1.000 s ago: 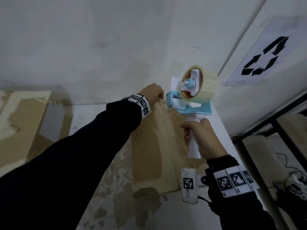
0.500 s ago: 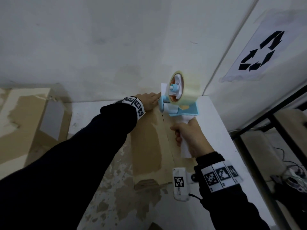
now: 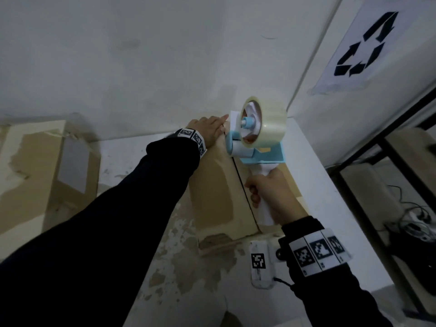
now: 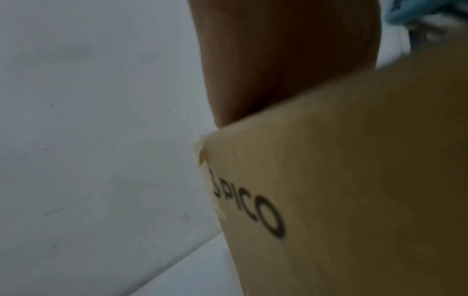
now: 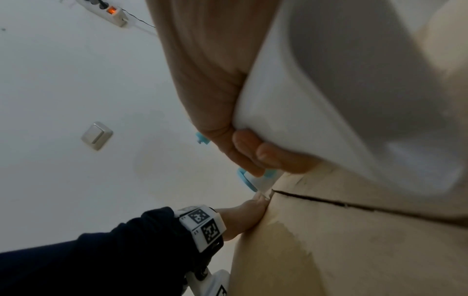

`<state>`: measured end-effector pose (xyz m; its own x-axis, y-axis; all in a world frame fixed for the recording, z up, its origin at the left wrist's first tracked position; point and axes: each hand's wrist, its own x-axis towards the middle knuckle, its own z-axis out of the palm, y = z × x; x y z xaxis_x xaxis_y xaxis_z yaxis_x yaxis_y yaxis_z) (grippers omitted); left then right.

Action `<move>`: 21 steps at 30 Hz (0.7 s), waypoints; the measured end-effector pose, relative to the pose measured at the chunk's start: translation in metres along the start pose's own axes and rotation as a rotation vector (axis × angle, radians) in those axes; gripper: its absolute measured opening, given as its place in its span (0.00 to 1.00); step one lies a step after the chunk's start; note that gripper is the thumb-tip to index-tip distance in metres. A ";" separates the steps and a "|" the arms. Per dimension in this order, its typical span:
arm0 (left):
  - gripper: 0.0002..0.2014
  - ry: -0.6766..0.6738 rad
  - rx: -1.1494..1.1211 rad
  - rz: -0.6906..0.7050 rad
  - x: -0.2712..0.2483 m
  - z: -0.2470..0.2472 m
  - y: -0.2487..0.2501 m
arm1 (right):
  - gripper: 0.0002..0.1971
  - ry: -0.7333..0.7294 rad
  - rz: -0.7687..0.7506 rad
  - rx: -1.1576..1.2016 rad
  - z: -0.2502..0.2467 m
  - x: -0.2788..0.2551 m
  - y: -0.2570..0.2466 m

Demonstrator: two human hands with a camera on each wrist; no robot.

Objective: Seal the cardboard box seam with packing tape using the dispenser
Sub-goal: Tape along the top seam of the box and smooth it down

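Observation:
A brown cardboard box (image 3: 212,197) lies on the white table (image 3: 330,208), its dark top seam (image 3: 243,185) running away from me. My right hand (image 3: 271,194) grips the white handle of the blue tape dispenser (image 3: 259,156), which carries a clear tape roll (image 3: 271,123). The dispenser's front sits at the far end of the seam. My left hand (image 3: 212,127) lies flat with straight fingers on the box's far edge, touching the dispenser's front. In the right wrist view the left hand (image 5: 243,216) meets the dispenser tip (image 5: 255,180) at the seam (image 5: 329,202). The left wrist view shows the box side (image 4: 354,180).
A second, worn cardboard box (image 3: 35,166) stands at the left against the wall. A recycling sign (image 3: 368,46) hangs on the right wall. A black-framed shelf (image 3: 368,175) with cables (image 3: 415,218) stands right of the table.
The dispenser has come down and forward to the far end of the seam. My left hand went from curled to flat on the box's far edge.

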<state>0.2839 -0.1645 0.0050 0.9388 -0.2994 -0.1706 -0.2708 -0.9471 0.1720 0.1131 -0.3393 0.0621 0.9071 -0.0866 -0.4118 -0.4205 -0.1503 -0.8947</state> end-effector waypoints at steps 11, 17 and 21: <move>0.25 0.060 0.066 0.015 0.004 0.007 -0.003 | 0.17 0.037 0.038 0.067 -0.024 -0.058 0.039; 0.25 0.144 0.201 -0.026 -0.014 0.001 0.014 | 0.27 0.048 0.009 0.065 -0.023 -0.058 0.042; 0.25 0.265 0.084 0.164 -0.044 0.004 0.033 | 0.19 0.054 0.008 0.080 -0.023 -0.059 0.044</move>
<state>0.2330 -0.1834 0.0147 0.9010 -0.4188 0.1135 -0.4293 -0.8982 0.0939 0.0408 -0.3638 0.0511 0.9008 -0.1408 -0.4108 -0.4231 -0.0707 -0.9033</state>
